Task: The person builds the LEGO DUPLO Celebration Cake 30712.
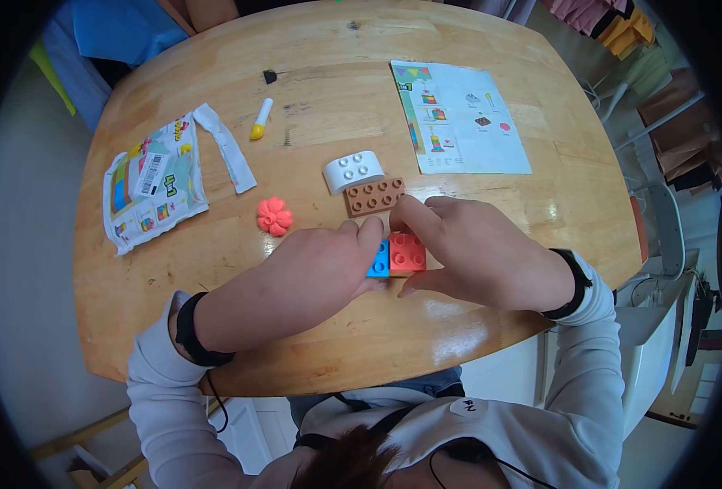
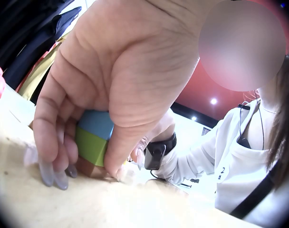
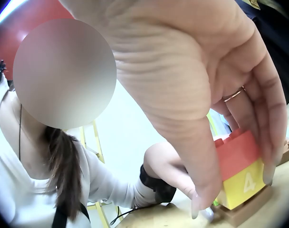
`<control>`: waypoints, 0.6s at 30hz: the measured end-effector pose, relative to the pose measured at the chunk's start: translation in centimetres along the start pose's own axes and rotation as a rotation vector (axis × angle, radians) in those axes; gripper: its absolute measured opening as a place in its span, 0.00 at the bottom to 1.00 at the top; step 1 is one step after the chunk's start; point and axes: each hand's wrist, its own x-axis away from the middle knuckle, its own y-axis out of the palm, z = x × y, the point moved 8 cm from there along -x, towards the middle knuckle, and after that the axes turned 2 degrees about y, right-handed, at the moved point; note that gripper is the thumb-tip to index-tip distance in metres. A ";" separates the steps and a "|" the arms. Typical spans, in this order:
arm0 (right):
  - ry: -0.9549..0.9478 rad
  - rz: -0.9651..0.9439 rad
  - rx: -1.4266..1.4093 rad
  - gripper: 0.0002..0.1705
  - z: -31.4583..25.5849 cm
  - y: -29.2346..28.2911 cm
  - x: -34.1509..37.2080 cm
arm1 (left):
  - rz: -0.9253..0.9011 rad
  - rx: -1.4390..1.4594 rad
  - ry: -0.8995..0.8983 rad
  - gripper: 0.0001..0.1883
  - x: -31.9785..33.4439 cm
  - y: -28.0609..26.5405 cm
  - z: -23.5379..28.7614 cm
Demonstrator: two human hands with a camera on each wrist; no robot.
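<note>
Near the table's front, a stack of toy building bricks stands between both hands. My left hand (image 1: 316,265) grips its left half, a blue brick (image 2: 95,124) over a green brick (image 2: 91,146), thumb on the near side and fingers on the far side. My right hand (image 1: 487,254) holds the right half, a red brick (image 3: 237,153) over a yellow brick (image 3: 243,185) marked with a 4. Under the yellow brick shows a brown base brick (image 3: 244,209). From above, the blue and red studs sit side by side. My left hand covers part of the blue brick.
Just beyond the hands lie a brown brick (image 1: 375,196) and a white curved brick (image 1: 353,169). A coral flower piece (image 1: 275,217), a white-and-yellow candle-like piece (image 1: 261,120), a printed bag (image 1: 156,181) and its torn strip (image 1: 225,148) are leftward. An instruction sheet (image 1: 463,118) lies back right.
</note>
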 end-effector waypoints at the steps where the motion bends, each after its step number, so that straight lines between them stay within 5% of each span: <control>1: 0.072 -0.064 0.006 0.29 0.2 0.1 -0.1 | 0.000 0.002 -0.002 0.26 0.0 0.0 -0.1; 18: 0.022 0.041 0.107 0.18 -0.1 1.2 -0.2 | -0.001 -0.009 -0.041 0.28 -0.1 -0.2 0.0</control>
